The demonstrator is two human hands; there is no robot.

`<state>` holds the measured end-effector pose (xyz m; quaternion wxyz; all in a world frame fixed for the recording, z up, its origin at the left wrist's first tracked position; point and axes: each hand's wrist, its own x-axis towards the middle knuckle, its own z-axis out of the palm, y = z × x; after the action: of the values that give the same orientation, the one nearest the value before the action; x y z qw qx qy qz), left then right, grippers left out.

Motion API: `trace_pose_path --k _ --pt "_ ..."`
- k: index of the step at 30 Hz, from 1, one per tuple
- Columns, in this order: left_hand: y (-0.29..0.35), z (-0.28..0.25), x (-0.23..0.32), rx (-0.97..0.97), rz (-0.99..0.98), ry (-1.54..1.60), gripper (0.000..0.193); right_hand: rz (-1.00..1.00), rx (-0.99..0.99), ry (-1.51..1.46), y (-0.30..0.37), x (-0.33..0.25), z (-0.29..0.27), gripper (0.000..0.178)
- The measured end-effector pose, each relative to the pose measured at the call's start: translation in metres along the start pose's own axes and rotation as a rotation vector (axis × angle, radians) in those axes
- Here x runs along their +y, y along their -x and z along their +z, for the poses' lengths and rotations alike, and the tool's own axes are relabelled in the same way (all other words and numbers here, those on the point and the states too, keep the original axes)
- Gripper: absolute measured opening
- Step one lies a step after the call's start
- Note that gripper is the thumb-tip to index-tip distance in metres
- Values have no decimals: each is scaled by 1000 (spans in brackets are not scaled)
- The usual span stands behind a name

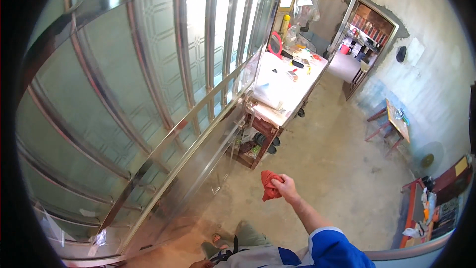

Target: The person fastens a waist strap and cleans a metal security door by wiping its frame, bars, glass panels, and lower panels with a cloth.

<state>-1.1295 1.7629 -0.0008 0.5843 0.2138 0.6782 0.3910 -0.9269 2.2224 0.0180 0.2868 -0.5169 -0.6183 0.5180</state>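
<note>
A crumpled red cloth (269,186) is bunched in my right hand (286,187), its fingers closed around it. That arm reaches forward from a blue and white sleeve, and the cloth hangs over the concrete floor. Only a small part of my left hand (201,264) shows at the lower edge beside my body, and its fingers are not clear. To the left of the cloth stands a metal door or gate (171,188) with shiny vertical bars and patterned glass behind them.
A cluttered table (270,89) stands ahead, with shoes (265,141) beneath its near end. Beyond it is a doorway (369,39). Along the right wall are a small wooden stool (396,119), a round fan-like object (427,160) and a red shelf (409,218) holding odds and ends.
</note>
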Motion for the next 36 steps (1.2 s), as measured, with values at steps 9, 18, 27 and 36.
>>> trace_pose_path --k 9,18,27,36 --pt "-78 65 57 30 -4 23 29 -65 -54 -148 -139 -21 -52 23" --pt "-128 170 116 181 -96 120 29 -138 111 -136 -312 -20 -144 20" --pt "-126 226 131 325 -218 160 29 -504 426 316 -468 -46 -167 37" --pt "-126 250 133 382 -316 157 29 -654 214 856 -468 -9 -121 26"
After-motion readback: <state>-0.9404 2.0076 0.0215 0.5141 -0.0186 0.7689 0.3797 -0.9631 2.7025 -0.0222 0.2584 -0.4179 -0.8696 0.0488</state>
